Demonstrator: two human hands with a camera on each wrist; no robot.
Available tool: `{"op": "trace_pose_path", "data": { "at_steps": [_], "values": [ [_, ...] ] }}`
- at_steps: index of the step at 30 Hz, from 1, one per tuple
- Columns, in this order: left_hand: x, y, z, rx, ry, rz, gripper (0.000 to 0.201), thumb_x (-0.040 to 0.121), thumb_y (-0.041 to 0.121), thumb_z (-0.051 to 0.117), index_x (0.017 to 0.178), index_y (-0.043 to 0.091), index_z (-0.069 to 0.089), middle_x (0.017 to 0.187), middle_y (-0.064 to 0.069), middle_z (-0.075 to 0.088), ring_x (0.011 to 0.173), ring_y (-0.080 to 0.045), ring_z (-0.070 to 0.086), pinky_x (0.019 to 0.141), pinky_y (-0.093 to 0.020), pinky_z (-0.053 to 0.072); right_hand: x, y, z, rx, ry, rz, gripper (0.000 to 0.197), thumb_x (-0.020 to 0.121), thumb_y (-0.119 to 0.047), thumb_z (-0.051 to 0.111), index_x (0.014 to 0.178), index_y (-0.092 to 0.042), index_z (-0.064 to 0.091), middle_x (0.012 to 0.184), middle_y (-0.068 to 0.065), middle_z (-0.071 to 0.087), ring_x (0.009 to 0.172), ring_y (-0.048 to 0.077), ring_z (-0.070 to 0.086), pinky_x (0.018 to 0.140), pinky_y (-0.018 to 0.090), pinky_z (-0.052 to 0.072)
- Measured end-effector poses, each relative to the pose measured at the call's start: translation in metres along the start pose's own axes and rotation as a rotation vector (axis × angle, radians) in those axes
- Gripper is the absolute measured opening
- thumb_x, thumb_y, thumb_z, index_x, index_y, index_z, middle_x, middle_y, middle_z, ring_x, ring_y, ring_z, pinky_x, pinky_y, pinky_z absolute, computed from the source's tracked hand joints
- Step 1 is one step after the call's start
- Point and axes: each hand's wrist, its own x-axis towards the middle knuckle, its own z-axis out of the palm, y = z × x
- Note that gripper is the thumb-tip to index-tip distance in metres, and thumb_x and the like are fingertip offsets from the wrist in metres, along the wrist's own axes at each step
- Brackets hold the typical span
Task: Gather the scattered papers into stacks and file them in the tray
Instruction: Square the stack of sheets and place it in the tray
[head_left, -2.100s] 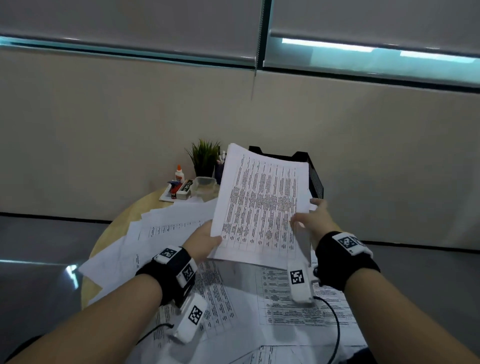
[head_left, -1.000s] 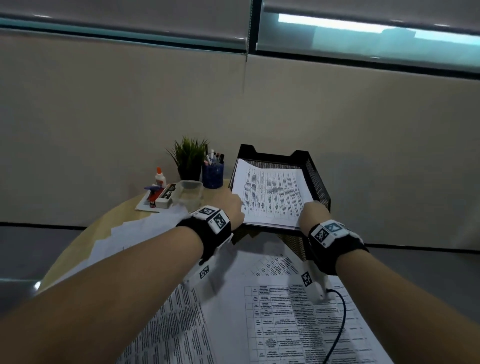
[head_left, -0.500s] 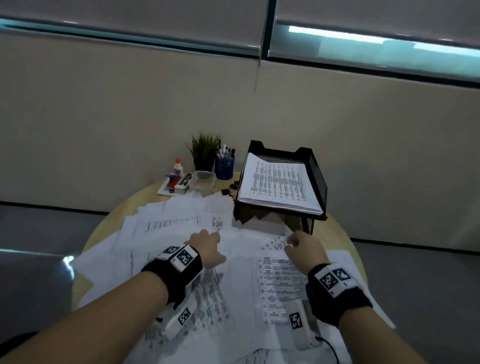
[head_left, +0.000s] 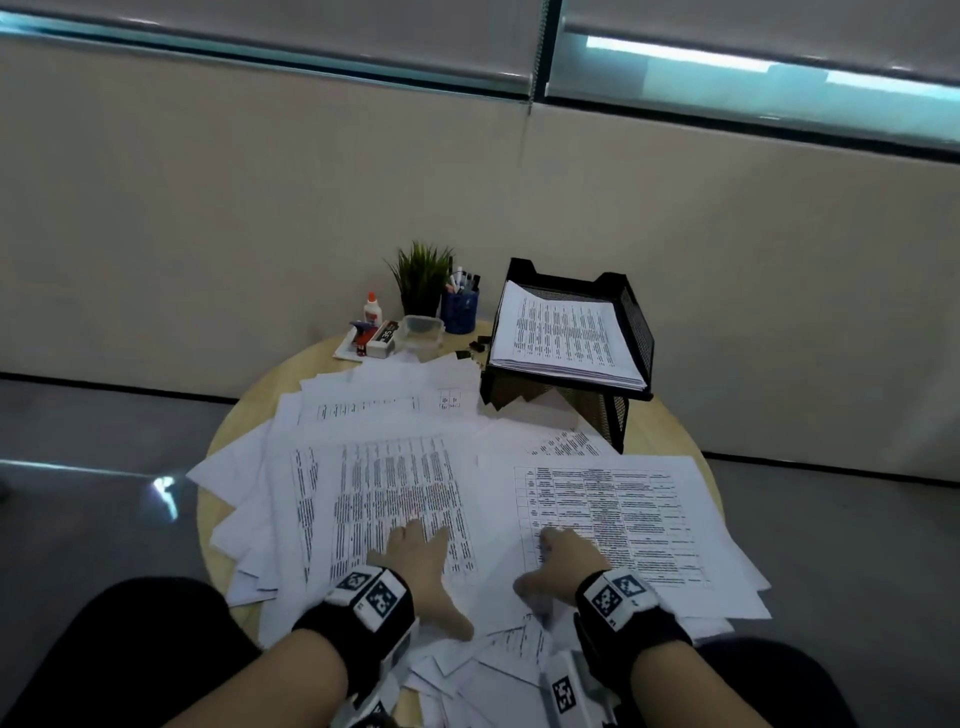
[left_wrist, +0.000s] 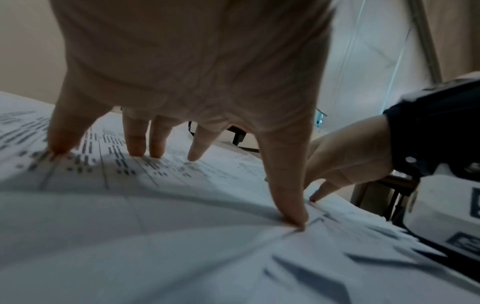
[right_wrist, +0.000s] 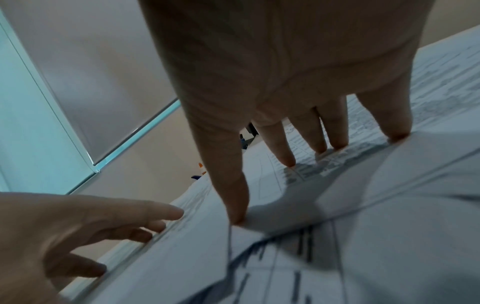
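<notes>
Printed white papers (head_left: 395, 483) lie scattered over the round wooden table (head_left: 670, 431). A black mesh tray (head_left: 636, 332) at the back right holds a stack of sheets (head_left: 563, 332). My left hand (head_left: 421, 561) presses flat on a printed sheet (left_wrist: 109, 164) with spread, straight fingertips (left_wrist: 293, 216). My right hand (head_left: 558, 558) presses likewise on the table-printed sheet (head_left: 623, 514) beside it; its fingertips (right_wrist: 237, 216) touch the paper (right_wrist: 363, 185). Neither hand holds anything.
At the table's back stand a potted plant (head_left: 422, 278), a blue pen cup (head_left: 460, 306), a glue bottle (head_left: 372, 307), a clear plastic box (head_left: 422, 328) and a stapler box (head_left: 382, 338). Black binder clips (head_left: 480, 344) lie by the tray. A grey wall stands behind.
The stack went from both hands into the tray. Both hands then pulled back toward me and came down flat on the scattered sheets.
</notes>
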Motion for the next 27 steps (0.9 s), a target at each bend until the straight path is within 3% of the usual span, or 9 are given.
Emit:
{"op": "trace_pose_path", "data": {
  "at_steps": [2,4,6,8,16,19,21,24,27],
  "values": [
    [-0.003,0.002,0.007,0.031,-0.048,0.000,0.134,0.056,0.067,0.075,0.149,0.026,-0.013,0.157,-0.012,-0.017,0.145,-0.033,-0.012,0.110,-0.065,0.006,0.000,0.001,0.007,-0.027,-0.007,0.018,0.071,0.063,-0.047,0.074,0.121,-0.016,0.046,0.135,0.010,0.040,0.120,0.025,0.043,0.089,0.037,0.048],
    [-0.004,0.004,0.012,0.043,-0.105,0.002,0.139,0.057,0.065,0.076,0.146,0.025,-0.022,0.153,-0.013,-0.029,0.142,-0.034,-0.022,0.107,-0.069,-0.002,0.000,0.003,0.012,-0.063,-0.040,0.019,0.108,0.060,-0.053,0.078,0.147,-0.017,0.024,0.156,0.014,0.013,0.143,0.033,0.018,0.111,0.051,0.033],
    [-0.006,0.006,0.014,0.032,-0.116,0.009,0.135,0.060,0.059,0.077,0.146,0.027,-0.023,0.151,-0.012,-0.032,0.141,-0.034,-0.025,0.105,-0.071,-0.005,-0.003,0.003,0.014,-0.112,-0.066,0.007,0.124,0.060,-0.057,0.079,0.153,-0.023,0.005,0.160,0.013,-0.006,0.147,0.033,-0.002,0.115,0.057,0.019],
    [-0.008,0.007,0.014,0.004,-0.081,0.013,0.125,0.064,0.051,0.075,0.148,0.030,-0.016,0.154,-0.011,-0.028,0.142,-0.035,-0.021,0.105,-0.072,-0.003,-0.003,0.002,0.016,-0.166,-0.062,-0.008,0.126,0.059,-0.058,0.080,0.153,-0.025,0.001,0.159,0.015,-0.008,0.147,0.035,-0.005,0.115,0.060,0.017],
    [-0.012,-0.005,0.007,-0.060,0.047,0.138,0.074,0.078,0.062,0.046,0.142,0.030,0.033,0.156,-0.002,0.018,0.144,-0.030,0.013,0.108,-0.066,0.019,-0.003,0.003,0.013,-0.213,-0.101,-0.088,0.093,0.071,-0.048,0.070,0.146,-0.027,0.019,0.153,0.020,0.015,0.141,0.044,0.012,0.108,0.063,0.028],
    [-0.011,-0.012,0.002,-0.111,0.086,0.217,0.069,0.073,0.064,0.039,0.120,0.016,0.054,0.127,-0.004,0.049,0.121,-0.023,0.044,0.096,-0.039,0.041,-0.007,0.002,0.005,-0.200,-0.102,-0.096,0.070,0.083,-0.031,0.058,0.145,-0.028,0.027,0.143,0.018,0.029,0.137,0.042,0.024,0.105,0.055,0.036],
    [-0.012,-0.014,-0.002,-0.135,0.069,0.246,0.059,0.075,0.070,0.042,0.102,0.019,0.054,0.107,0.002,0.048,0.102,-0.015,0.047,0.077,-0.025,0.038,-0.010,0.000,-0.001,-0.200,-0.089,-0.110,0.056,0.090,-0.019,0.051,0.142,-0.024,0.034,0.137,0.015,0.038,0.128,0.036,0.039,0.099,0.044,0.044],
    [-0.019,-0.014,-0.012,-0.273,-0.017,0.269,0.100,0.062,0.093,0.022,0.112,0.015,0.061,0.105,-0.001,0.052,0.095,-0.016,0.050,0.091,-0.032,0.043,-0.012,-0.002,-0.008,-0.165,-0.064,-0.124,0.037,0.090,-0.008,0.050,0.126,-0.015,0.052,0.125,0.013,0.055,0.114,0.028,0.055,0.075,0.026,0.046],
    [-0.018,-0.031,-0.021,-0.489,0.079,0.129,0.094,0.072,0.085,0.025,0.126,0.016,0.056,0.124,-0.005,0.055,0.120,-0.023,0.052,0.096,-0.034,0.041,-0.016,-0.001,-0.011,-0.069,-0.013,-0.105,0.022,0.091,-0.007,0.046,0.104,-0.010,0.063,0.101,0.013,0.066,0.091,0.023,0.060,0.060,0.024,0.040]
  ]
}}
